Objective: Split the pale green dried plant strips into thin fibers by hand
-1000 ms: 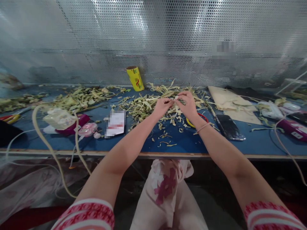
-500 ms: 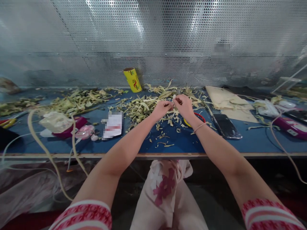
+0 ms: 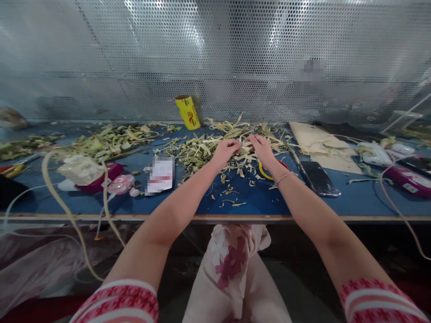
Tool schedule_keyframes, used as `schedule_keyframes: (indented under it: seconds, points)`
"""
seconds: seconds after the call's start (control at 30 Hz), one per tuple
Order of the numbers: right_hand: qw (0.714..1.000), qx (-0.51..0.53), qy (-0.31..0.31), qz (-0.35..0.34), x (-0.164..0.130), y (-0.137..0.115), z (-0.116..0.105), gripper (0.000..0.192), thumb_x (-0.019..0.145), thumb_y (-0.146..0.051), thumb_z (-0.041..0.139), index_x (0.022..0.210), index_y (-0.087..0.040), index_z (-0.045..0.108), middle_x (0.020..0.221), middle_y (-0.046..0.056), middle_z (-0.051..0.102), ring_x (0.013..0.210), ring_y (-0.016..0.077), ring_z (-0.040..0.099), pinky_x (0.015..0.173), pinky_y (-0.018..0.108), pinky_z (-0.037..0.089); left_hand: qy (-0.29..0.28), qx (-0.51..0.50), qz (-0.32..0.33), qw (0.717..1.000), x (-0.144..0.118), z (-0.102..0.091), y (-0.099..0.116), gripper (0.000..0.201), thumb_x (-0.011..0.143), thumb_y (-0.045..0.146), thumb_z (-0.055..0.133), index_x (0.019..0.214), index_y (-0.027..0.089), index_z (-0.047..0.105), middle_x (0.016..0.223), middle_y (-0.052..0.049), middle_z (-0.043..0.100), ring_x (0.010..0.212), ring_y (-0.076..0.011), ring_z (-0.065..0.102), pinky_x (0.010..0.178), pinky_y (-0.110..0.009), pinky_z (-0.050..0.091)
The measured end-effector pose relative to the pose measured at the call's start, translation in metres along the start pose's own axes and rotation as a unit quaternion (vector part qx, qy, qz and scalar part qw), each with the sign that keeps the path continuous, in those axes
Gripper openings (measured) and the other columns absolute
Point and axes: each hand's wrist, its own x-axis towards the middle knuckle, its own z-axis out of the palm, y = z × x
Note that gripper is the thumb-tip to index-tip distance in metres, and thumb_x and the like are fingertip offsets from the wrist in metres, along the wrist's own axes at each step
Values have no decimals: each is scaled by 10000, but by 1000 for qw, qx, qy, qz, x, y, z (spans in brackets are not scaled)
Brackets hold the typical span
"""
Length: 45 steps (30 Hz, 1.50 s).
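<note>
- Head view: the left hand (image 3: 226, 151) and right hand (image 3: 263, 148) are close together over the strips (image 3: 198, 154), which lie in a loose heap on the blue table (image 3: 218, 207).
- The left hand's fingers are drawn in to a narrow pinch; the right hand's are bent, a little looser. Something pale shows near the fingertips, but it is too small to identify, and I cannot tell whether either hand grips it.
- The strips look thin, curled and dry, so they should weigh next to nothing, bend a little, then snap or crumble.
- They are probably not slippery, though tangled enough that one may drag its neighbours along.
- Best hold: a light fingertip pinch at the middle of a strip, since the thin ends would likely tear.
- The yellow and red ring (image 3: 261, 171) lies by the right wrist, the phone (image 3: 319, 178) farther right; the yellow tube (image 3: 187, 113) leans behind the heap.
</note>
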Motion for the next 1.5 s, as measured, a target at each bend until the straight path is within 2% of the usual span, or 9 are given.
schedule_keyframes:
  seconds: [0.17,0.27,0.5,0.67,0.8,0.93,1.1,1.27,1.5]
  points:
    - [993,49,-95,56,3,13,-1,287,812,-479,555,841,-205,634,941,33,661,961,192,588,814,306,430,50,-89,-48,994,0,-1,11,148,660,230,751,620,131,648,526,19,556,532,-69,500,602,-230,429]
    - [990,53,-124,49,1,13,0,237,794,-434,592,814,-202,630,936,24,648,930,181,576,789,290,428,50,-131,-79,987,-4,0,21,129,677,171,739,607,123,642,537,8,568,534,-64,514,612,-224,445]
    - [993,-23,-114,22,0,4,-2,171,773,-298,617,880,-173,665,732,3,579,718,141,521,686,279,407,98,-184,-121,971,-2,-1,26,137,691,64,680,574,103,620,497,8,543,491,-49,503,545,-194,436]
    - [994,53,-80,42,3,4,-4,176,707,-287,669,830,-171,623,697,-13,561,667,117,501,653,267,396,69,-204,-134,967,-2,-3,28,126,685,57,664,576,108,623,516,-1,566,505,-46,513,552,-179,454]
    - [989,127,-42,65,5,3,-9,233,676,-353,717,788,-184,602,647,-36,516,610,91,461,604,242,375,8,-146,-136,980,-3,-3,28,107,671,76,671,575,108,637,552,-27,597,517,-54,507,555,-196,451]
    - [987,149,-24,54,6,0,-15,289,643,-413,757,720,-195,584,569,-55,451,549,81,401,555,234,325,-9,-64,-116,991,-2,-2,21,140,656,104,691,535,117,622,523,-20,572,526,-69,505,587,-235,445]
    - [981,180,-63,34,-1,-13,-16,307,621,-435,764,732,-191,615,655,-22,547,585,88,454,581,245,369,-13,47,-53,997,-1,-4,15,177,611,220,761,541,136,622,483,5,547,500,-75,460,565,-250,383]
    - [986,138,-94,-4,-8,-22,-14,317,606,-418,775,794,-184,675,680,-12,581,608,98,463,597,253,383,-33,186,16,982,-6,-4,22,154,619,273,743,590,149,657,463,25,514,470,-74,395,501,-241,305]
    - [984,91,-147,-44,-8,-13,-11,378,720,-519,685,888,-181,711,741,7,623,619,103,466,608,261,392,-78,119,33,989,-7,5,15,107,615,181,687,699,118,666,674,-17,652,631,-103,554,609,-234,422]
